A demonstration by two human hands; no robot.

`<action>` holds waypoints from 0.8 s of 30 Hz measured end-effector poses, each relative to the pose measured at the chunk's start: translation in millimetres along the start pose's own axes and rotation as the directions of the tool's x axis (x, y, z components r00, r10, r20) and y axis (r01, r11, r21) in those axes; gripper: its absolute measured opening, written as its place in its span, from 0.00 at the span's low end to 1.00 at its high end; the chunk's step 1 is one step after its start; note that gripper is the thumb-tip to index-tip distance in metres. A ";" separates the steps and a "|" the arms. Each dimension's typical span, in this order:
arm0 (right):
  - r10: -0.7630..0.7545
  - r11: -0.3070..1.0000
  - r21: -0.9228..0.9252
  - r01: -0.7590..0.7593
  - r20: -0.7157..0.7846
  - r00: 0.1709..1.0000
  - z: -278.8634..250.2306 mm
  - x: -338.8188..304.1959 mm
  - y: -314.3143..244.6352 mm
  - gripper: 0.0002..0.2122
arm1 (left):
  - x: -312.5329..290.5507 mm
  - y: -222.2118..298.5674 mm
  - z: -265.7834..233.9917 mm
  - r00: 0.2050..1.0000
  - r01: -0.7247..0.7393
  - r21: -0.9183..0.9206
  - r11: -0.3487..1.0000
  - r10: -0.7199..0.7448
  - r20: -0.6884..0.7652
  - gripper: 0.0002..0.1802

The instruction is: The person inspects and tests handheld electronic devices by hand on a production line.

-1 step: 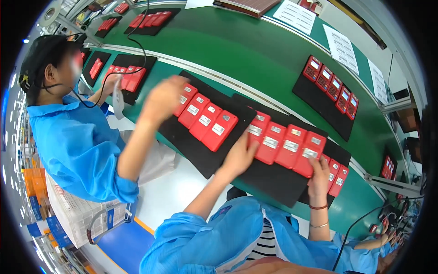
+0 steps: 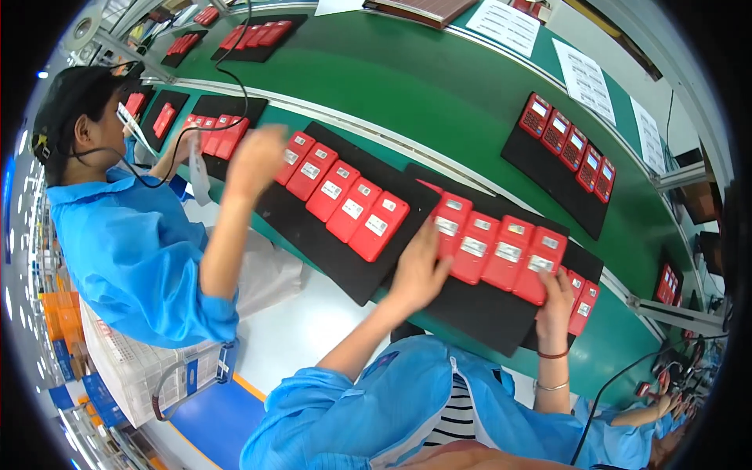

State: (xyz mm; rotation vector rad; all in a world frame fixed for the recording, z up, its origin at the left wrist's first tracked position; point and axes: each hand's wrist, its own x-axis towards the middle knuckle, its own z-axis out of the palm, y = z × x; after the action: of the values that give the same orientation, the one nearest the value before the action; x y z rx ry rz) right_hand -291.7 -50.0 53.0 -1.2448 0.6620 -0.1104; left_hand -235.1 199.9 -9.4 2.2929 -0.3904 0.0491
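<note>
On a black mat in front of me lies a slanted row of several red handheld devices, backs up, with white labels. My left hand is closed along the left end of the row, its fingertips hidden behind the end device. At the other end my right hand grips the rightmost device, thumb on its back near the label. The row sits between my two hands. Behind my left fingers a bit of another red device shows; the rest of it is hidden.
To the left, another black mat bears several red devices, with a co-worker's blurred hand at its far end. Face-up devices lie on a mat across the green bench. Printed sheets line the back. A black cable hangs at right.
The row between my hands has shifted slightly right, and both hands with it. The co-worker's hand has moved left, uncovering one more red device on the left mat.
</note>
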 end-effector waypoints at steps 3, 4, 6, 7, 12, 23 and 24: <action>-0.043 0.999 0.011 0.043 -0.013 0.999 -43.4 7.0 -6.9 0.14 | -29.4 40.5 -2.6 0.953 -0.237 -0.217 0.947 0.270 0.137 0.28; -0.063 0.998 -0.003 0.063 -0.035 0.997 -61.1 9.3 -11.1 0.14 | -34.0 51.8 -6.2 0.955 -0.219 -0.260 0.940 0.261 0.138 0.24; -0.086 0.996 0.001 0.086 -0.090 0.992 -89.6 9.7 -23.9 0.14 | -30.5 54.8 -7.6 0.994 -0.090 -0.266 0.960 0.103 0.035 0.24; -0.067 0.998 0.007 0.068 -0.070 0.995 -99.8 9.0 -33.8 0.14 | -28.1 49.4 -4.2 1.000 -0.002 -0.198 0.980 0.000 -0.009 0.25; -0.037 0.999 0.004 0.037 -0.059 0.998 -165.9 24.5 -24.8 0.16 | -3.0 32.6 11.8 0.948 0.300 -0.271 0.914 -0.255 0.189 0.39; -0.631 0.493 -0.833 0.252 -0.143 0.763 -138.0 13.0 -5.7 0.21 | 42.4 -23.2 -31.4 0.961 0.258 -0.473 0.843 -0.274 0.036 0.25; -0.561 0.761 -0.515 0.396 -0.215 0.799 -95.1 1.6 -12.1 0.19 | 61.5 -27.3 -52.2 0.969 0.214 -0.274 0.937 -0.240 -0.062 0.24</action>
State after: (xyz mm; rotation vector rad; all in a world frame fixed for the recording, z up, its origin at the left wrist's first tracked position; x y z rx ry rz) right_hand -336.6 -134.5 47.9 -1.8608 0.6790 -0.6733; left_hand -164.0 238.9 16.6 2.0456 -0.0739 -0.0110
